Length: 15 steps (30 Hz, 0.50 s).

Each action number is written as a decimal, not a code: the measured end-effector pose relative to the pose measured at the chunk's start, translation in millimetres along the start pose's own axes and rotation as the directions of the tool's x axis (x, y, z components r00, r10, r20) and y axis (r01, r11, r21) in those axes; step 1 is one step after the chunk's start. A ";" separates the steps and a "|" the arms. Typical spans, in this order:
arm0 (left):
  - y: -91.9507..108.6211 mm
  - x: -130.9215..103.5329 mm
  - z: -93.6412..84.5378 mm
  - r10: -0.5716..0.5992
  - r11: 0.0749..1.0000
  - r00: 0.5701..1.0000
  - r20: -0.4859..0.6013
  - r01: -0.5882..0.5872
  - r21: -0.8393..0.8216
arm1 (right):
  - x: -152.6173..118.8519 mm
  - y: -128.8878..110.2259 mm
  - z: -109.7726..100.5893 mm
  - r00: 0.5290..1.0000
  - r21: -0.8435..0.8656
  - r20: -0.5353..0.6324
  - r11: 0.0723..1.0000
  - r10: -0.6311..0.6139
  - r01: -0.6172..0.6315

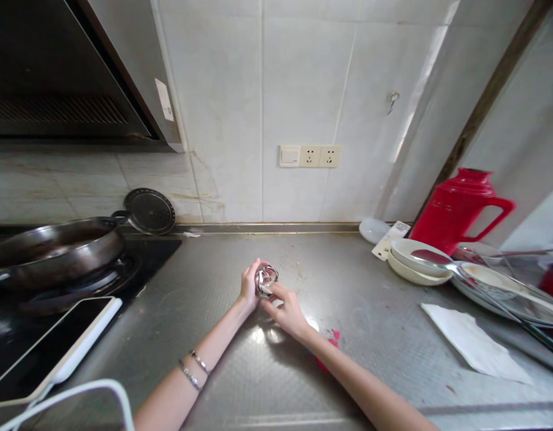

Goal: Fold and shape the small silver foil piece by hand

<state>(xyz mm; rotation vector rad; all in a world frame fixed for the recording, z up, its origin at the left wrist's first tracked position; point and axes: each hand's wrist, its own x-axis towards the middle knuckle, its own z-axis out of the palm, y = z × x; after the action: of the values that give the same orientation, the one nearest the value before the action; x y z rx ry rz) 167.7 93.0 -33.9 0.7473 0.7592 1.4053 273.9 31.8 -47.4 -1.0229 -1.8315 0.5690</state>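
Near the middle of the metal counter (213, 359), a small round shiny cup-like object (266, 280) is held with its opening facing up. My left hand (249, 284) is wrapped round its left side. The fingers of my right hand (285, 308) are bent together at its right rim, with fingertips at or inside the opening. Whether those fingertips hold anything inside is too small to tell. Small pink-red scraps (334, 340) lie on the counter beside my right forearm.
A pan (56, 254) sits on the stove at left, with a phone-like device (51, 353) and white cable before it. Stacked bowls (415, 275), plates, a red thermos (456, 209) and a white napkin (474, 344) are at right.
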 end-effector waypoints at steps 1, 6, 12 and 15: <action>-2.1 -0.5 0.2 -0.016 1.000 1.000 0.000 0.016 -0.022 | -0.1 1.3 2.6 1.000 0.043 -0.021 0.999 0.016 -0.015; 0.8 -6.3 6.0 -0.075 0.984 0.992 0.102 0.090 -0.157 | 2.5 14.1 -10.4 0.996 -0.009 -0.033 0.996 -0.087 0.087; 9.5 0.6 0.9 -0.281 0.945 0.923 0.262 0.313 -0.090 | 12.4 12.1 -66.7 0.830 -0.386 0.488 0.787 -0.269 0.482; 7.5 4.0 -5.5 -0.454 0.882 0.844 0.287 0.471 0.009 | 22.6 3.0 -87.2 0.652 -0.439 0.699 0.543 -0.294 0.716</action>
<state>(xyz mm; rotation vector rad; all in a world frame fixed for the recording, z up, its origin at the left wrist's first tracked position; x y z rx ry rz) 159.0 97.3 -30.9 0.6425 0.6157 0.8554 347.5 48.7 1.8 -0.6677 -2.8682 -0.3128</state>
